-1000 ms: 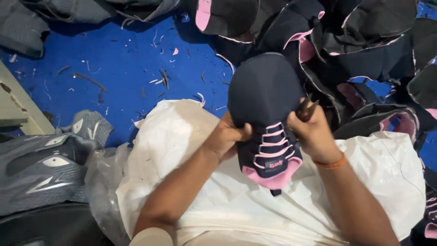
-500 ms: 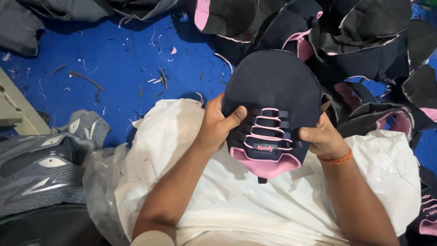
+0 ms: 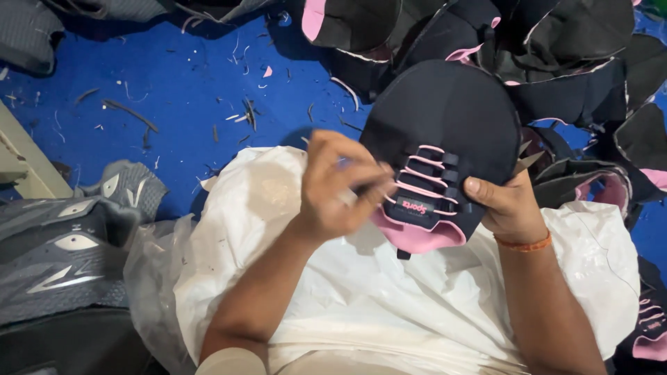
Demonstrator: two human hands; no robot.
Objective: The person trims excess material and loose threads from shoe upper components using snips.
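I hold a black shoe upper (image 3: pixel 445 111) with pink laces and a pink tongue over a white sack (image 3: pixel 389 298). My right hand (image 3: pixel 507 205) grips its right side, thumb lying on the lace area. My left hand (image 3: pixel 340 187) is at its left side, fingers curled against the laces and pinching at the edge. The lower left edge of the upper is hidden behind my left fingers.
A heap of black and pink shoe uppers (image 3: pixel 556 48) lies at the back and right. Grey shoe uppers (image 3: pixel 62 243) are stacked at the left. Thread scraps litter the blue floor (image 3: pixel 174 83). A pale board edge (image 3: pixel 24 156) stands at far left.
The shoe upper has been opened out and lifted slightly. My left hand moved from its upper left edge down onto the laces; my right hand shifted to the right side.
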